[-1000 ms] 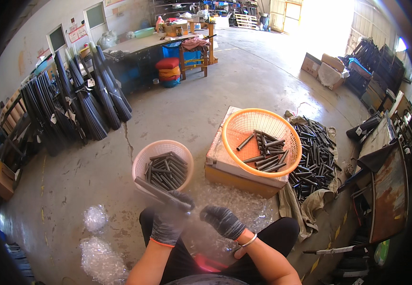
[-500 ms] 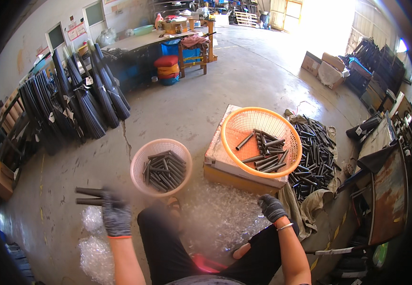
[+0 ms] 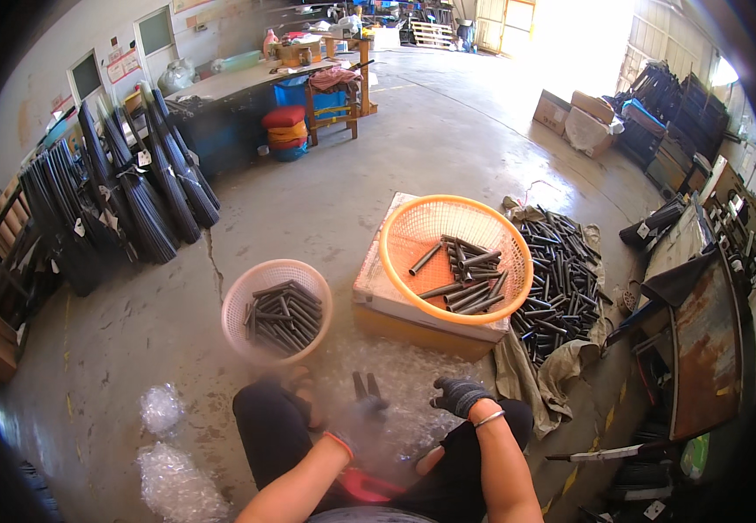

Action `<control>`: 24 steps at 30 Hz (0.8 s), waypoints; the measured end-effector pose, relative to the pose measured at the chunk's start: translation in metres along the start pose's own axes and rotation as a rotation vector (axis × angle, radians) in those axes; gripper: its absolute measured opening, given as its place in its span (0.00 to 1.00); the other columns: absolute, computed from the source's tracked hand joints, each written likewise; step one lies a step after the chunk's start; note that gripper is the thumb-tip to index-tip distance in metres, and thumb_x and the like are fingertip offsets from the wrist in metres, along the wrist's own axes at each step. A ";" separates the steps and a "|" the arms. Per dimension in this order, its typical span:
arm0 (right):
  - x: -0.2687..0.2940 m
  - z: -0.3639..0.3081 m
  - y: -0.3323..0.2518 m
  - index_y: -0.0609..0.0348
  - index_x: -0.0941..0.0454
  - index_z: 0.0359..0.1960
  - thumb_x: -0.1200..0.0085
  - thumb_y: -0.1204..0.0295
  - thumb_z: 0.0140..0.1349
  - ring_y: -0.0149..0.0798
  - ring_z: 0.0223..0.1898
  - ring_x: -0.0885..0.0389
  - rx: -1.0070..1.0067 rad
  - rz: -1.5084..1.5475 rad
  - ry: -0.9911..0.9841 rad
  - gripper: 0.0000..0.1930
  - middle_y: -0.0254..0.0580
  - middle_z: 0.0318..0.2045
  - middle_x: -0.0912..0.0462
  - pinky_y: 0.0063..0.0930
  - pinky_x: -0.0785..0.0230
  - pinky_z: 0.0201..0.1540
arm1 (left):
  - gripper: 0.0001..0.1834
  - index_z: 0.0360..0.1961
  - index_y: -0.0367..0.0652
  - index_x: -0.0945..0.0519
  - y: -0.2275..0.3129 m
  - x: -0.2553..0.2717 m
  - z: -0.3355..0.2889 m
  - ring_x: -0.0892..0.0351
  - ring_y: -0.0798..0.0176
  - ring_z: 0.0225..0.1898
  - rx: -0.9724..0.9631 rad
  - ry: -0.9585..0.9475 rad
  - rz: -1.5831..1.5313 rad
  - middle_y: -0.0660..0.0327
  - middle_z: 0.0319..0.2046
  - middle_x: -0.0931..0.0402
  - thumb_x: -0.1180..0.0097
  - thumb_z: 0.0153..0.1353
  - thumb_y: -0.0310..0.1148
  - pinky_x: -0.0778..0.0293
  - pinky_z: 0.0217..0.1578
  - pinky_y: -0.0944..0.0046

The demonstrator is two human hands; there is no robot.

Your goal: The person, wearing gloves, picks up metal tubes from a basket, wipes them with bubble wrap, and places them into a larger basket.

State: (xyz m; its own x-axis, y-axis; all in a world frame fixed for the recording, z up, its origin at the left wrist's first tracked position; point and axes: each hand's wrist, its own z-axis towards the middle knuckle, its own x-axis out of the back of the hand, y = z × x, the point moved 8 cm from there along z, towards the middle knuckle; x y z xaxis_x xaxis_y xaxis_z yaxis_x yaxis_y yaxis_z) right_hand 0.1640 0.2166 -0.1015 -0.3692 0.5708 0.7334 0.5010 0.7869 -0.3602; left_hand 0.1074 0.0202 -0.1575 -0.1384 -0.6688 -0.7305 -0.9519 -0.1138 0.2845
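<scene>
near left on the floor: two clear plastic bundles (image 3: 177, 488). farther right, pale pink basket (image 3: 237, 296) with short dark tubes (image 3: 289, 315) lying in it. near centre: left grip (image 3: 360, 415), blurred, looks clamped on two dark tubes (image 3: 358, 384), ends poking toward the far side. just right: right grip (image 3: 460, 397), fingers curled, can't tell if it holds anything. farther: orange basket (image 3: 413, 234) on a box (image 3: 376, 286), more tubes (image 3: 474, 292) inside; right of it, loose tube pile (image 3: 557, 277). tubes look stiff, hollow, probably light, maybe slick; best held round mid-length.
</scene>
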 end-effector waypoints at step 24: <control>-0.005 0.005 -0.012 0.56 0.28 0.50 0.44 0.57 0.52 0.49 0.48 0.25 0.075 -0.032 0.024 0.25 0.49 0.43 0.21 0.37 0.34 0.50 | 0.17 0.43 0.47 0.24 0.179 -0.085 -0.086 0.28 0.59 0.49 -0.716 -0.237 -0.123 0.63 0.41 0.23 0.39 0.50 0.30 0.35 0.50 0.53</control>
State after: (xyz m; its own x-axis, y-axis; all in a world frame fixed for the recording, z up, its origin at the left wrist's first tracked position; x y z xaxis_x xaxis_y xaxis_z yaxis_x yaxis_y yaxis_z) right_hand 0.1560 0.2056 -0.1031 -0.3647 0.5402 0.7584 0.4286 0.8205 -0.3783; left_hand -0.0278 -0.0062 0.0087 -0.1745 -0.4537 -0.8739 -0.5659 -0.6801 0.4661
